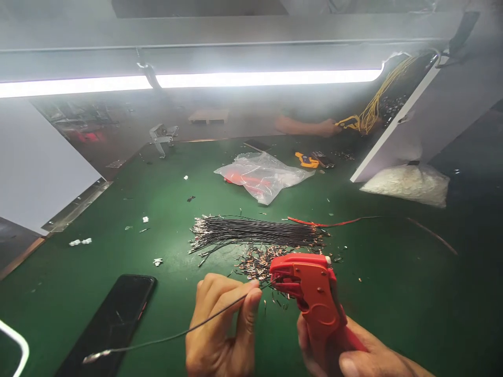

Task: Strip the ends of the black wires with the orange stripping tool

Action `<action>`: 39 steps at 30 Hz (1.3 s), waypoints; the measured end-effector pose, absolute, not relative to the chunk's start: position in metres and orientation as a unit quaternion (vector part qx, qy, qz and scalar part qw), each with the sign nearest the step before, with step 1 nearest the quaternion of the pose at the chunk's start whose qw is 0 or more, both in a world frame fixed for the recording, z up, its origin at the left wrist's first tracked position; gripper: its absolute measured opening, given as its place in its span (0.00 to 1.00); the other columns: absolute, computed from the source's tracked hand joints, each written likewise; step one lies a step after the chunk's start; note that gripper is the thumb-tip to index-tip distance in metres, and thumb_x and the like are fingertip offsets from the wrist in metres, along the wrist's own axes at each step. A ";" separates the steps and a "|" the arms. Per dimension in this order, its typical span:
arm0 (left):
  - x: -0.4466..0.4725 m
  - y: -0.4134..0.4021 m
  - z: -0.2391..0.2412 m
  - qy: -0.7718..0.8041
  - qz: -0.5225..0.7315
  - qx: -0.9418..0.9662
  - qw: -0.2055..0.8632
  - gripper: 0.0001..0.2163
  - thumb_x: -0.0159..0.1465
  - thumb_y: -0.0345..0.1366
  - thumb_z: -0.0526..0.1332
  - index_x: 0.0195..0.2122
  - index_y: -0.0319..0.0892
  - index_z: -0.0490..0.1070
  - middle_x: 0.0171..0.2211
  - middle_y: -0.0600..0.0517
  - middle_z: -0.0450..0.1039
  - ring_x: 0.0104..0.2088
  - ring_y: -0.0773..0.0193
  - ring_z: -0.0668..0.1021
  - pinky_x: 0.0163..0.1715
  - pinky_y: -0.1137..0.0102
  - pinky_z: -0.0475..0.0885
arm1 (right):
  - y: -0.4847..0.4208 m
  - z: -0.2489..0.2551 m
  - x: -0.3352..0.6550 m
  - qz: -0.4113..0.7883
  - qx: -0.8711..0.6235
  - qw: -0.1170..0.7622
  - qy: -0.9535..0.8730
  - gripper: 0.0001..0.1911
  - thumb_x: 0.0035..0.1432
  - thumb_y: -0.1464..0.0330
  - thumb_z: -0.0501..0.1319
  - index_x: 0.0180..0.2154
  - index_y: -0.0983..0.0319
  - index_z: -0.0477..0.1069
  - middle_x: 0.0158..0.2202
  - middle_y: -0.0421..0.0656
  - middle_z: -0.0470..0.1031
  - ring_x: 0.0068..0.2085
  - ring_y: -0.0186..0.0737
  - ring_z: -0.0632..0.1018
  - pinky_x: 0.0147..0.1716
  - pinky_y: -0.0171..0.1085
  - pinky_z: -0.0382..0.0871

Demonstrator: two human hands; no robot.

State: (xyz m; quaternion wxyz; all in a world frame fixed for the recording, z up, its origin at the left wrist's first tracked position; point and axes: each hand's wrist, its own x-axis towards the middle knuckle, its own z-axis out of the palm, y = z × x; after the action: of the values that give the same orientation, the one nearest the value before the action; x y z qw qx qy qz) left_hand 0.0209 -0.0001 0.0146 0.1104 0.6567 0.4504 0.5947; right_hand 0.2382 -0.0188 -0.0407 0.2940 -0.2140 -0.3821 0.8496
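My left hand (226, 319) pinches a thin black wire (188, 331) between thumb and forefinger. A metal terminal hangs at the wire's far left end, over the phone, and the other end reaches the jaws of a red wire stripper (314, 293). Around the stripper's handle my right hand (353, 351) is closed. Whether the jaws are clamped on the wire I cannot tell. Just behind the tool lies a heap of cut wire scraps (255, 262). A bundle of black wires (255, 232) stretches behind that, with terminals at its left ends and bare copper at its right.
A black phone (113, 319) lies at the front left. Further back are a clear plastic bag (263, 175), a yellow-orange tool (306, 160) and a red wire (334, 224). A filled bag (406, 184) sits by the right panel. Across the table, another person's hand (328, 128) holds a yellow tool.
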 end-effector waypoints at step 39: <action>0.041 -0.004 -0.010 0.462 0.476 0.748 -0.024 0.06 0.63 0.28 0.64 0.39 0.46 0.77 0.21 0.58 0.73 0.25 0.66 0.70 0.38 0.63 0.58 | -0.023 -0.040 0.233 0.884 -0.154 0.386 -0.213 0.37 0.54 0.61 0.63 0.63 0.67 0.64 0.30 0.49 0.83 0.28 0.41 0.80 0.29 0.36 0.70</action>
State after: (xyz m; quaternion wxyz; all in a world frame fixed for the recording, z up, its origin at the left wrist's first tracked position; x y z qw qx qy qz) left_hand 0.0413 -0.0043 -0.0095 -0.0236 0.7483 0.4617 0.4757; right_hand 0.2328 -0.0227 -0.0402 0.3859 -0.1545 -0.2129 0.8843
